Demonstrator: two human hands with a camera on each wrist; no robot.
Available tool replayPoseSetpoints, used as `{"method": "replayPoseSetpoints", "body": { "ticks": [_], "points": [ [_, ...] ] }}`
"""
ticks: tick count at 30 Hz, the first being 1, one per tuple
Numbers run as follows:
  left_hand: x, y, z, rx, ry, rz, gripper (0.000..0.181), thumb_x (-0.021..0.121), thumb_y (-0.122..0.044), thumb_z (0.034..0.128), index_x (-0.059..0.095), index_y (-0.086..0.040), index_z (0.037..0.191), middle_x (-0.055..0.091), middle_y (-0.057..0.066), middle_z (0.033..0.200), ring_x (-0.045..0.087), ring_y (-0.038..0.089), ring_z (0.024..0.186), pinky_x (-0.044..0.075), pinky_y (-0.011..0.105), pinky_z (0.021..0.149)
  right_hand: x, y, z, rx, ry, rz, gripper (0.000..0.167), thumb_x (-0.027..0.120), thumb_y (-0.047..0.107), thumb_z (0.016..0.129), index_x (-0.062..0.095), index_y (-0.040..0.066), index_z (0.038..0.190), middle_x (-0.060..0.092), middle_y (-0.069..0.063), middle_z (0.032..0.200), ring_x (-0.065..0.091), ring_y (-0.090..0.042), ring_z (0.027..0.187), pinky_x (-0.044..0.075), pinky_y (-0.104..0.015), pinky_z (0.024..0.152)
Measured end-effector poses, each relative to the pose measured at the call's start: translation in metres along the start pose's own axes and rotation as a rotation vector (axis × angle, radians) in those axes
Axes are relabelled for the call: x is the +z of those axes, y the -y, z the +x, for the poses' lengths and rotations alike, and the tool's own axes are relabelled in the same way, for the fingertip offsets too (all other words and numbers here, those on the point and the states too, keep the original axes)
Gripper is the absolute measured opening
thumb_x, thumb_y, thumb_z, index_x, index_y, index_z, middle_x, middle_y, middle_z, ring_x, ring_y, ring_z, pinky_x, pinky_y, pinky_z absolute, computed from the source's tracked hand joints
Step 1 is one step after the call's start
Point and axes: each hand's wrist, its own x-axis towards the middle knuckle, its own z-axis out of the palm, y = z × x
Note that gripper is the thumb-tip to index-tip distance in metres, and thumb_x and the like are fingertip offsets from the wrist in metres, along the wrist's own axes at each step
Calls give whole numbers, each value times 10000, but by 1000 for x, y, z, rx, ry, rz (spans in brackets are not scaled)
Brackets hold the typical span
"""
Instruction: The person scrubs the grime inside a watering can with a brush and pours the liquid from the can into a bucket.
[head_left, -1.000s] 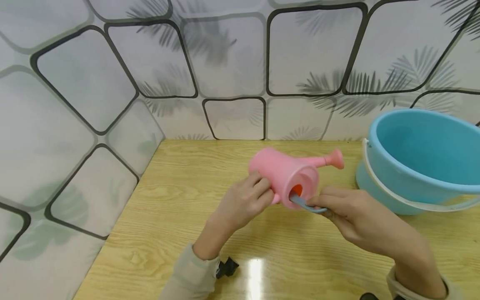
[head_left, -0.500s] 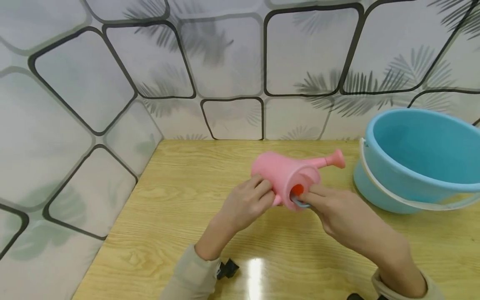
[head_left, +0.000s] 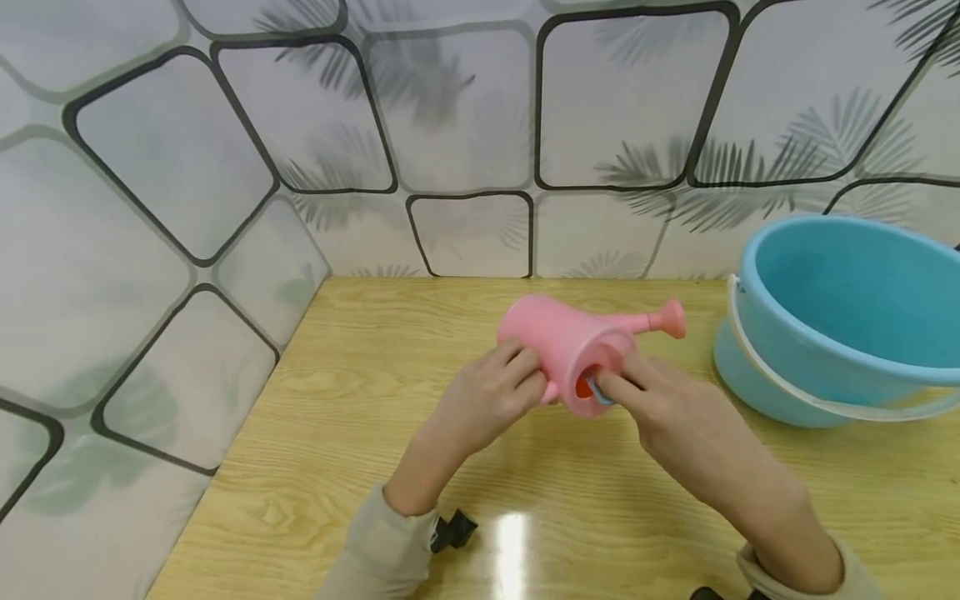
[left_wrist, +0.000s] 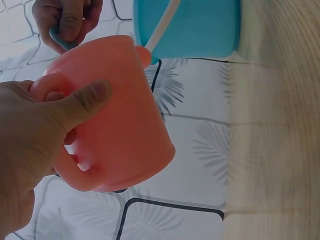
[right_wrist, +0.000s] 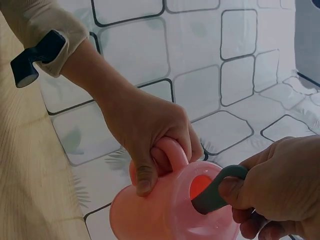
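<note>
A pink watering can (head_left: 551,337) is tipped on its side above the table, its opening toward the right hand and its spout pointing right. My left hand (head_left: 483,404) grips its handle; in the left wrist view the thumb of the left hand (left_wrist: 50,120) lies along the can's side (left_wrist: 120,115). My right hand (head_left: 697,425) pinches a blue-grey curved tool (head_left: 597,392) whose far end is hidden inside the opening. The right wrist view shows that tool (right_wrist: 215,195) between thumb and fingers of the right hand (right_wrist: 285,187). Something orange-red shows within the opening.
A light blue bucket (head_left: 813,350) with a white handle stands on the wooden table (head_left: 337,400) at the right. Patterned wall covering (head_left: 465,108) rises behind the table and along its left side. A black strap piece (head_left: 453,531) sits at the left cuff.
My right hand has moved left, toward the can, and the tool has gone deeper into the opening. The left hand keeps its grip, and the can has shifted only slightly.
</note>
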Motion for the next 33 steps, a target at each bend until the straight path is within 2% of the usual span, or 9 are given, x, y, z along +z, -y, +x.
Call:
{"method": "replayPoseSetpoints", "body": {
  "ticks": [4, 5, 10, 14, 17, 21, 24, 26, 33],
  "points": [
    [-2, 0, 1, -6, -15, -9, 347, 442, -261, 1058, 567, -65, 801, 528, 28, 853, 472, 166, 753, 439, 182, 628, -3, 4, 0, -4, 43, 41, 477, 683, -180, 640, 614, 115, 1009, 537, 12, 895, 460, -116, 640, 411, -228, 492],
    [-2, 0, 2, -6, -17, -12, 358, 426, -261, 1065, 568, -65, 801, 528, 28, 850, 469, 167, 751, 434, 183, 619, -4, 4, -1, 2, 50, 72, 381, 686, -131, 735, 632, 121, 1016, 563, 25, 904, 483, -102, 651, 435, -228, 511],
    [-2, -1, 4, -16, -33, -13, 378, 409, -265, 1076, 565, -71, 791, 534, 25, 840, 472, 164, 737, 421, 174, 584, -13, 3, -3, 102, 54, 363, 184, 659, 14, 922, 681, 149, 1044, 547, 113, 780, 468, 2, 643, 438, -165, 575],
    [-3, -1, 4, -54, -53, -14, 390, 408, -277, 1076, 545, -82, 767, 537, 13, 816, 475, 148, 710, 404, 155, 543, -17, 2, -4, 270, 35, 615, 269, 645, -50, 916, 612, 206, 840, 358, 108, 614, 303, 35, 527, 299, -167, 436],
    [-2, 0, 2, -85, -65, -17, 408, 408, -298, 1074, 515, -88, 740, 518, 10, 783, 453, 140, 676, 373, 154, 507, -17, -1, -3, 426, 14, 750, 328, 580, -39, 964, 530, 173, 719, 349, 40, 546, 259, -33, 436, 245, -215, 367],
    [-1, -1, 2, -123, -65, -20, 443, 410, -340, 1067, 483, -91, 708, 491, 11, 746, 429, 134, 648, 350, 157, 484, -16, -7, -3, 654, -29, 1025, 316, 498, 23, 1025, 529, 45, 712, 394, -45, 517, 275, -177, 386, 183, -296, 316],
    [0, -1, 3, -144, -63, -9, 446, 457, -377, 1043, 474, -98, 696, 482, 4, 730, 425, 127, 635, 330, 151, 463, -14, -10, -1, 827, -68, 1216, 310, 487, 61, 1033, 545, 0, 735, 453, -57, 539, 309, -189, 386, 131, -356, 325],
    [0, -2, 3, -155, -63, -6, 435, 512, -386, 1020, 472, -101, 693, 476, 1, 724, 422, 126, 630, 324, 150, 457, -11, -12, 0, 906, -75, 1283, 299, 485, 65, 1027, 557, 4, 743, 490, -43, 552, 332, -170, 385, 106, -373, 339],
    [1, -9, 5, -152, -37, 32, 412, 655, -379, 949, 499, -112, 678, 474, -4, 719, 417, 123, 624, 330, 143, 448, 1, -10, 3, 863, -68, 1454, 284, 456, 15, 1012, 566, 32, 751, 541, -9, 585, 314, -154, 379, 81, -363, 359]
  ]
}}
